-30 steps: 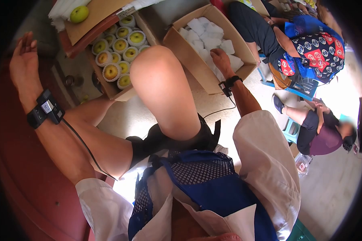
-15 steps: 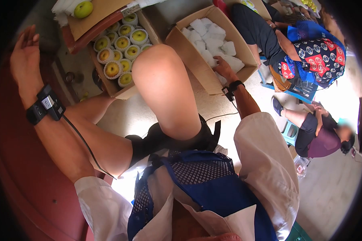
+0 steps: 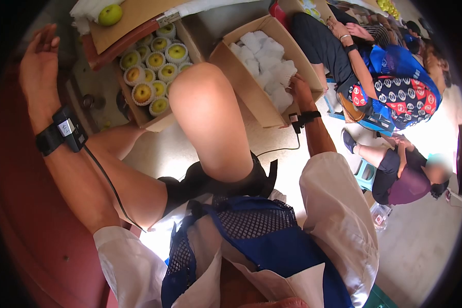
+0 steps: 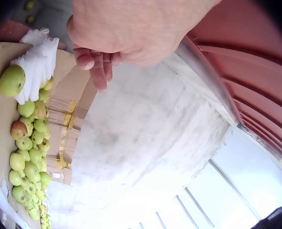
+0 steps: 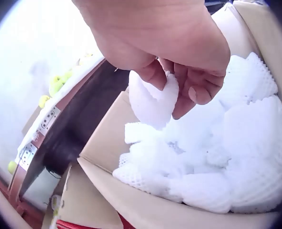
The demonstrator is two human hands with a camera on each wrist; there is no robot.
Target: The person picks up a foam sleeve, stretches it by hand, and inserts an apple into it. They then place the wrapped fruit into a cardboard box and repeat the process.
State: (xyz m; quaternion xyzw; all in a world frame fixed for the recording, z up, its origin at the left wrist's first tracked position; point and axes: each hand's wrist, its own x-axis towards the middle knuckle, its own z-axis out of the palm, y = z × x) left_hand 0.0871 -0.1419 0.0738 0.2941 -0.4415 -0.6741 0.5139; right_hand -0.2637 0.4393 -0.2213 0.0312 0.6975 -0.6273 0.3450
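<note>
In the right wrist view my right hand (image 5: 167,45) pinches a white foam fruit net (image 5: 153,100) between thumb and fingers. It is over a cardboard box (image 5: 107,126) filled with more white foam nets (image 5: 203,188). From the head view, the right hand reaches in along the near right wall of that box (image 3: 254,105). My left hand (image 3: 40,64) is raised at the left with its fingers loosely bent and nothing in them. Nearest to it in the left wrist view are a green apple (image 4: 12,80) and a stack of white foam nets (image 4: 38,67) on cardboard.
A second box (image 3: 159,122) holds yellow-green apples (image 3: 155,60) in foam nets, left of my raised knee (image 3: 200,95). A heap of loose apples (image 4: 33,162) shows in the left wrist view. Two seated people (image 3: 405,97) are at the right, one on a light-blue stool (image 3: 365,174).
My right hand has moved right and toward the box's near right wall, from over the foam nets' middle. The left hand has risen slightly. The view has shifted a little.
</note>
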